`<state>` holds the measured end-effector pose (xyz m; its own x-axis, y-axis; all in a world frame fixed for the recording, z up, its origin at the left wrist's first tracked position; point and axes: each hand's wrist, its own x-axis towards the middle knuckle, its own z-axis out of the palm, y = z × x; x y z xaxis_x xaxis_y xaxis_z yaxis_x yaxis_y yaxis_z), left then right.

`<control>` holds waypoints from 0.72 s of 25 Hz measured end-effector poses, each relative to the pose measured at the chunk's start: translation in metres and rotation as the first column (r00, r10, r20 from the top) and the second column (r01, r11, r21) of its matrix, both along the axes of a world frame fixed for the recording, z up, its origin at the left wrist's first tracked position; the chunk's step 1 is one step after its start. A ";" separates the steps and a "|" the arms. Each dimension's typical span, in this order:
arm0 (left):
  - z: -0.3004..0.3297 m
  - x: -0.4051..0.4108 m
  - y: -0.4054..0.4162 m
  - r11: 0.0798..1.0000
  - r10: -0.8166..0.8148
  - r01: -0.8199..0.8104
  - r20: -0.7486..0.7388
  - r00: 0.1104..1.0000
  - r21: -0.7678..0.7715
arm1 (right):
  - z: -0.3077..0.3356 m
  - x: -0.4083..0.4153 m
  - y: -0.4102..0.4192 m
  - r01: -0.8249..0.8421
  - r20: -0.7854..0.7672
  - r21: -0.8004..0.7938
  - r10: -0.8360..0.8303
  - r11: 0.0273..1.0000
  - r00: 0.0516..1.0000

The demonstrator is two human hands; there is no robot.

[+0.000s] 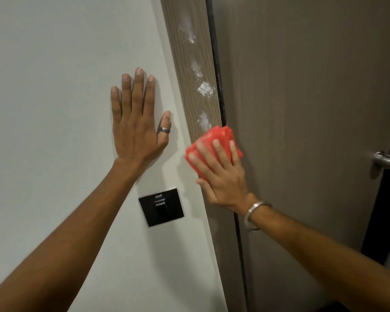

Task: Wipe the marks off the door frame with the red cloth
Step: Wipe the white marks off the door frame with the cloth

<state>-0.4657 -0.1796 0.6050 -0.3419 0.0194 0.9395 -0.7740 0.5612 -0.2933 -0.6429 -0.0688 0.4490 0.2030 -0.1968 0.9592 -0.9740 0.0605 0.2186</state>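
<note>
A grey-brown wood-grain door frame (189,64) runs down the middle of the view. Several white smudged marks (205,88) sit on it, one above another, the lowest mark (203,121) just above the cloth. My right hand (221,174) presses a folded red cloth (214,138) flat against the frame, fingers spread over it. My left hand (137,122) lies flat on the white wall to the left of the frame, fingers apart, holding nothing.
The brown door (302,109) is to the right of the frame, with a metal handle (386,159) at the far right. A black square wall panel (161,207) sits on the white wall (54,86) below my left hand.
</note>
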 end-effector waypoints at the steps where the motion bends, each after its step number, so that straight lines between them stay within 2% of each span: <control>1: 0.000 0.000 0.000 1.000 0.008 -0.008 0.005 1.000 -0.001 | 0.002 -0.017 0.008 0.022 -0.185 0.043 -0.014 0.999 0.983; 2: 0.000 0.000 0.001 1.000 0.010 -0.010 0.003 1.000 -0.003 | 0.013 -0.034 0.013 0.028 -0.284 0.080 -0.004 0.996 0.959; 3: 0.000 0.001 0.001 1.000 0.005 -0.005 -0.001 1.000 -0.005 | 0.026 -0.043 0.012 0.022 -0.285 0.081 0.002 0.996 0.959; 6: 0.001 -0.001 0.000 1.000 0.001 -0.001 -0.010 1.000 -0.005 | 0.049 -0.017 0.002 0.009 0.034 0.024 -0.010 1.000 0.999; 7: 0.001 0.000 0.000 1.000 0.000 0.000 -0.008 1.000 -0.005 | 0.044 -0.007 -0.001 0.008 0.002 0.040 -0.009 0.999 1.000; 8: 0.001 0.001 0.000 1.000 -0.007 0.007 -0.006 1.000 -0.002 | 0.035 -0.004 0.000 0.013 -0.137 0.064 -0.004 0.998 0.991; 9: 0.000 0.001 -0.001 1.000 -0.013 0.013 -0.004 1.000 -0.006 | 0.031 -0.012 0.003 0.038 -0.352 0.091 -0.004 0.995 0.936; 10: -0.001 0.001 -0.001 1.000 -0.013 0.013 -0.002 1.000 -0.014 | 0.037 -0.026 0.008 0.067 -0.496 0.113 -0.002 0.991 0.869; 11: -0.002 0.001 -0.002 1.000 -0.010 0.010 0.000 1.000 -0.014 | 0.047 -0.037 0.008 0.070 -0.510 0.108 -0.005 0.992 0.860; 12: -0.002 0.000 -0.002 1.000 -0.008 0.008 -0.002 1.000 -0.011 | 0.058 -0.037 0.005 0.062 -0.434 0.073 -0.025 0.995 0.901; 14: 0.000 0.000 -0.002 1.000 -0.005 0.005 -0.002 1.000 -0.003 | 0.060 -0.012 -0.002 0.032 -0.089 0.017 -0.031 0.999 0.996; 15: 0.001 0.000 -0.001 1.000 -0.002 0.002 -0.003 1.000 -0.005 | 0.051 0.000 -0.005 0.030 -0.032 0.012 -0.030 0.999 0.999; 16: 0.000 0.000 0.000 1.000 -0.003 0.003 -0.001 1.000 -0.007 | 0.039 0.004 -0.004 0.026 -0.077 0.015 -0.024 1.000 0.997; 18: 0.000 0.001 -0.001 1.000 -0.010 0.010 0.002 1.000 -0.008 | 0.035 -0.016 0.006 0.041 -0.347 0.095 -0.005 0.995 0.938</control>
<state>-0.4649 -0.1802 0.6055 -0.3433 0.0306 0.9387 -0.7675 0.5669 -0.2992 -0.6592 -0.0631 0.4840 0.5127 -0.2957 0.8061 -0.8359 0.0426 0.5473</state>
